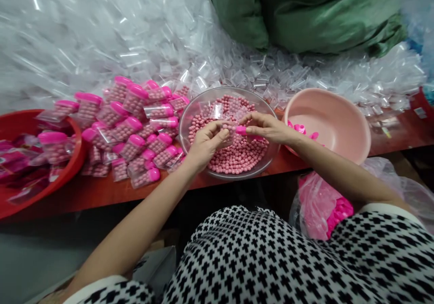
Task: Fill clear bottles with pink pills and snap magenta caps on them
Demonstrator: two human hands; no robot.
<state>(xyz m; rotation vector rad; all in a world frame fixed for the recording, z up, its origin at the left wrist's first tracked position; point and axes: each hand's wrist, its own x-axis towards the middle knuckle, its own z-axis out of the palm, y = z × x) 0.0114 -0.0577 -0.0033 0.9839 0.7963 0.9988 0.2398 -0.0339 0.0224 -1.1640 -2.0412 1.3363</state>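
Note:
My left hand (206, 142) is closed around a small clear tube (229, 127) filled with pink balls, held over a clear bowl (193, 109) full of pink balls. My right hand (267, 127) pinches a bright pink cap (241, 130) against the tube's end. Several small clear tubes lie on top of the balls at the back of the bowl.
A pile of filled, pink-capped tubes (135, 127) lies left of the bowl on the red table (101, 191). A red basin (73, 168) stands at far left, a pale pink basin (356, 127) with caps at right. Empty clear tubes heap behind; a green sack (305, 14) lies at the back. A bag of pink caps (322, 209) sits below.

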